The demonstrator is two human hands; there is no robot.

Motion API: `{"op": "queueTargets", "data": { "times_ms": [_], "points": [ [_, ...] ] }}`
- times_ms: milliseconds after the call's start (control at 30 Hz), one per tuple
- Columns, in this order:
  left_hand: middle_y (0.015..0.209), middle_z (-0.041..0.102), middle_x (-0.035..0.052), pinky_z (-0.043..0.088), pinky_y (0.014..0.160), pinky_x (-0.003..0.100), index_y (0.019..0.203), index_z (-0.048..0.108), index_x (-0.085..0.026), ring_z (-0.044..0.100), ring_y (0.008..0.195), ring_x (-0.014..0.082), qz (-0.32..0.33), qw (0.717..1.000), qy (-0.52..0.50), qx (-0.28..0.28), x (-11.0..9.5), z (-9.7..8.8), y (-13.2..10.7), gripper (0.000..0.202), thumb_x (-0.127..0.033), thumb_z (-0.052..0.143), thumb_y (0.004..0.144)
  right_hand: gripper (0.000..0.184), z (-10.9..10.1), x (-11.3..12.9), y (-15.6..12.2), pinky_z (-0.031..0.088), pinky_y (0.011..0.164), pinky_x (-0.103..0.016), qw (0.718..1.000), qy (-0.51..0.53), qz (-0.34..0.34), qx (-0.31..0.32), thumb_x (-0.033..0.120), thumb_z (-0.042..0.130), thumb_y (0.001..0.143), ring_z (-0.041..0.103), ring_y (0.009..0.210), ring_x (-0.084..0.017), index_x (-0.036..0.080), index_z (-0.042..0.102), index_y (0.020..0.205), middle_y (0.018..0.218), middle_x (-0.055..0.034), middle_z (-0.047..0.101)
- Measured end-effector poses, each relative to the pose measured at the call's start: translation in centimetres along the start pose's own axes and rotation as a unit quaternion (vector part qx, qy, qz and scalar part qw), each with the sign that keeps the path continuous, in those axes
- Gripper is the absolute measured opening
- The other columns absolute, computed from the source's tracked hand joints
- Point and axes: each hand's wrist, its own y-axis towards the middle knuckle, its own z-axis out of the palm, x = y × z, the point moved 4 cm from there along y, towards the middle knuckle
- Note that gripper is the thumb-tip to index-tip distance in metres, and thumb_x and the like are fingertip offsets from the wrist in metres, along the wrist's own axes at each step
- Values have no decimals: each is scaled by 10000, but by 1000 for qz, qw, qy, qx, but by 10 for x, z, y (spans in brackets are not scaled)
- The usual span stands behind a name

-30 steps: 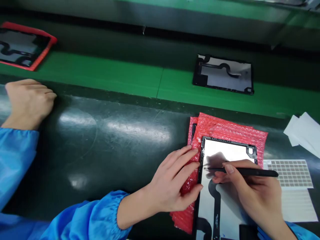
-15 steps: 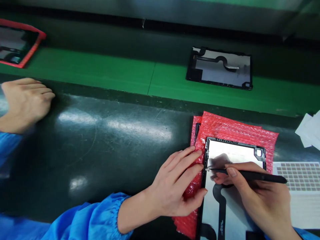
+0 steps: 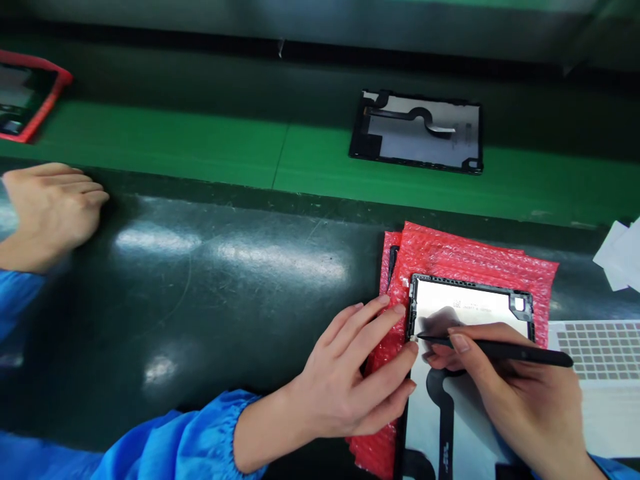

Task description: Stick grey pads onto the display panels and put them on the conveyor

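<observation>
My right hand grips black tweezers, their pointed tip near the left edge of a tablet display panel. The panel lies back side up, with a silvery sheet, a black frame and a dark curved flex cable. A tiny pale piece sits on the frame beside the tip. My left hand rests along that edge with its fingers stretched out, one fingertip right by the pale piece. Under the panel is a stack of red bubble-wrap sleeves.
On the green conveyor belt lie another display panel and, far left, one in a red frame. Another person's closed hand rests at the left. A white sheet of small grey squares and white papers are at right.
Both panels on the belt have shifted left. One finger of my left hand has come onto the frame by the pale piece. The tweezers' tip has drawn slightly right.
</observation>
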Motion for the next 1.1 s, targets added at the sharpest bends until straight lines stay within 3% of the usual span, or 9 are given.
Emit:
{"op": "queueTargets", "data": {
  "times_ms": [233, 433, 633, 833, 1100],
  "points": [
    [1424, 625, 256, 565, 1026, 504, 1278, 652, -158, 519, 1448, 379, -17, 999, 32, 23, -2, 1, 0, 402, -336, 630, 917, 139, 0, 2, 1, 709, 585, -272, 1000, -2, -12, 3, 375, 816, 931, 819, 607, -252, 237, 819, 945, 770, -53, 839],
    [1424, 630, 249, 528, 1063, 496, 1258, 672, -146, 519, 1450, 385, -21, 998, 47, 21, -5, -1, 2, 373, -293, 616, 921, 252, 2, 4, -4, 717, 617, -293, 997, 4, 63, -44, 465, 833, 899, 823, 639, -249, 214, 810, 919, 778, -61, 838],
    [1485, 604, 222, 436, 1162, 507, 1247, 691, -162, 439, 1515, 391, -20, 996, 72, 48, -9, -3, 5, 333, -256, 587, 944, 174, -1, 5, 2, 706, 621, -258, 1000, -21, 3, 12, 395, 814, 927, 829, 649, -241, 223, 813, 954, 780, -45, 842],
    [1569, 528, 215, 347, 1222, 526, 1238, 689, -165, 362, 1558, 396, -17, 995, 85, 40, -11, 0, 3, 326, -239, 578, 941, 179, 4, 14, 7, 691, 552, -243, 1000, 2, -9, -30, 405, 814, 911, 800, 549, -226, 227, 813, 888, 694, -27, 820],
    [1583, 468, 264, 374, 1204, 558, 1285, 656, -160, 326, 1569, 422, -11, 993, 109, 49, -12, 0, 5, 362, -219, 580, 936, 196, 4, 10, 5, 712, 570, -305, 995, 85, -12, -59, 424, 826, 908, 816, 598, -243, 231, 802, 931, 765, -55, 835]
  ]
}}
